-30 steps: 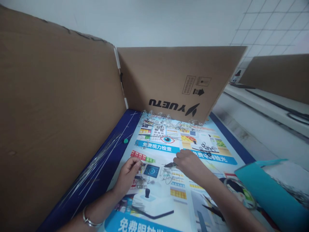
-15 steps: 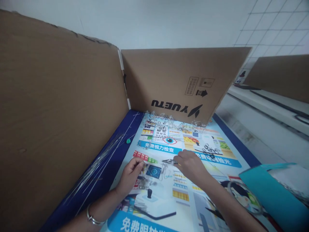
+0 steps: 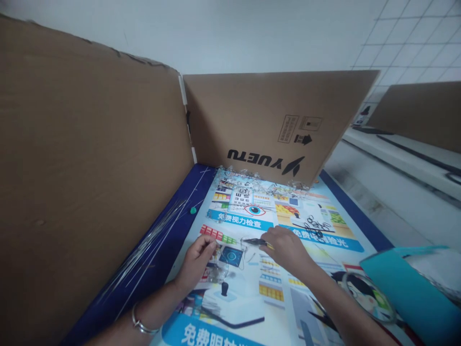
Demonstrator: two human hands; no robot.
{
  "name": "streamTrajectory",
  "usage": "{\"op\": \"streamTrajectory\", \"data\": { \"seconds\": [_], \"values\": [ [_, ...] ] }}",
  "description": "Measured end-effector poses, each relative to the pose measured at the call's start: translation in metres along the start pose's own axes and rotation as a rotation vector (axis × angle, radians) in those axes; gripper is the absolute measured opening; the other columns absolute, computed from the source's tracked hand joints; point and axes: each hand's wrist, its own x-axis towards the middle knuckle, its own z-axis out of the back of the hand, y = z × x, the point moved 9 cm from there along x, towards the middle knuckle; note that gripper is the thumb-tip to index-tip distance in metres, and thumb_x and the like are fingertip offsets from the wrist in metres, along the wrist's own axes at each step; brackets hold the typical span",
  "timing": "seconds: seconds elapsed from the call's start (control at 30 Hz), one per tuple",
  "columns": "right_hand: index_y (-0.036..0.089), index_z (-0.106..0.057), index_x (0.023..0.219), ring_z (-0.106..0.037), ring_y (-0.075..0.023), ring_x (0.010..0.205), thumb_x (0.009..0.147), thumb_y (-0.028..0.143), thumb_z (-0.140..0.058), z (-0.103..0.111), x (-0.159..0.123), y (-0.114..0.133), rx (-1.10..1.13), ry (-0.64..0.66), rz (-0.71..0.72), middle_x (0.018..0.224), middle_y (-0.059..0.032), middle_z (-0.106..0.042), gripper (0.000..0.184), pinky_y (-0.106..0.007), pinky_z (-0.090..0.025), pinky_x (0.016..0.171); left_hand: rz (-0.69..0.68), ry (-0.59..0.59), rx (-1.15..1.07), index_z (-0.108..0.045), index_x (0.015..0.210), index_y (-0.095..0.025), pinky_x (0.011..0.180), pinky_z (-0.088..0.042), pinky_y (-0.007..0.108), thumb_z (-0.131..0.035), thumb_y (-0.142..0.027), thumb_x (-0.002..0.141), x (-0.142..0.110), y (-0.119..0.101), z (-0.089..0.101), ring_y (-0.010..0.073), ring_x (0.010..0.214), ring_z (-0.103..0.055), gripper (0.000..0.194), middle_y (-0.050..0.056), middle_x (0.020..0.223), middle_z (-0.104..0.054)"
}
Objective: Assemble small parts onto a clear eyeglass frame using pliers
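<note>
My right hand is closed around the handles of a pair of pliers. The dark tapered jaws point left, toward my other hand. A bit of yellow handle shows below my fingers. My left hand pinches a thin wire between thumb and forefinger; most of it is too fine to follow. Faint loops of wire hang near the plier tips. Just below my left fingers lies a small heap of bent clear or silvery wire pieces on the printed sheet.
Long straight wires lie at left beside a green bit. Bent wire pieces line the back cardboard panel. Black coiled wire, a wire coil and a turquoise container are at right. Tall cardboard walls the left.
The plier jaws have turned slightly and now look darker, with more of the yellow handle visible. Both hands stay in nearly the same place; the whole view has shifted a little.
</note>
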Motion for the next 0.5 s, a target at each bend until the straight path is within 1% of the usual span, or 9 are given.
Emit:
{"op": "streamTrajectory", "data": {
  "seconds": [0.1, 0.23, 0.3, 0.37, 0.5],
  "values": [
    [0.022, -0.063, 0.083, -0.054, -0.0180, 0.079, 0.079, 0.033, -0.053, -0.006, 0.000, -0.004, 0.000, 0.060, -0.017, 0.077, -0.0033, -0.062, 0.015, -0.026, -0.035, 0.066, 0.001, 0.004, 0.004, -0.052, 0.071, -0.017, 0.057, -0.037, 0.020, -0.049, -0.036, 0.077, 0.000, 0.000, 0.000, 0.0108, 0.058, -0.043, 0.019, -0.003, 0.061, -0.046],
    [0.024, -0.063, 0.083, -0.056, -0.0183, 0.080, 0.078, 0.036, -0.052, -0.011, -0.002, -0.012, 0.028, 0.134, -0.073, 0.079, -0.0027, -0.063, 0.017, -0.025, -0.035, 0.062, -0.017, 0.002, 0.008, -0.052, 0.071, -0.017, 0.056, -0.036, 0.020, -0.049, -0.034, 0.078, 0.000, 0.000, 0.000, 0.0100, 0.057, -0.043, 0.019, -0.004, 0.060, -0.046],
    [0.024, -0.063, 0.084, -0.056, -0.0184, 0.080, 0.078, 0.036, -0.052, -0.012, -0.003, -0.015, 0.043, 0.152, -0.095, 0.080, -0.0024, -0.063, 0.018, -0.024, -0.035, 0.060, -0.025, -0.001, 0.012, -0.051, 0.071, -0.017, 0.056, -0.036, 0.020, -0.048, -0.033, 0.079, 0.000, 0.000, 0.000, 0.0099, 0.057, -0.043, 0.018, -0.004, 0.060, -0.046],
    [0.025, -0.063, 0.084, -0.057, -0.0185, 0.079, 0.078, 0.035, -0.051, -0.012, -0.003, -0.018, 0.040, 0.145, -0.113, 0.081, -0.0026, -0.063, 0.018, -0.024, -0.036, 0.060, -0.025, 0.002, 0.017, -0.051, 0.071, -0.017, 0.056, -0.036, 0.019, -0.047, -0.031, 0.080, 0.000, 0.001, 0.000, 0.0099, 0.057, -0.043, 0.017, -0.004, 0.061, -0.045],
    [0.023, -0.063, 0.085, -0.056, -0.0203, 0.080, 0.078, 0.033, -0.049, -0.010, -0.003, -0.023, 0.007, 0.087, -0.155, 0.082, -0.0042, -0.063, 0.018, -0.026, -0.037, 0.062, -0.044, 0.006, 0.015, -0.052, 0.071, -0.017, 0.057, -0.036, 0.019, -0.047, -0.027, 0.080, 0.000, 0.000, 0.000, 0.0095, 0.058, -0.043, 0.015, -0.004, 0.061, -0.046]
  ]
}}
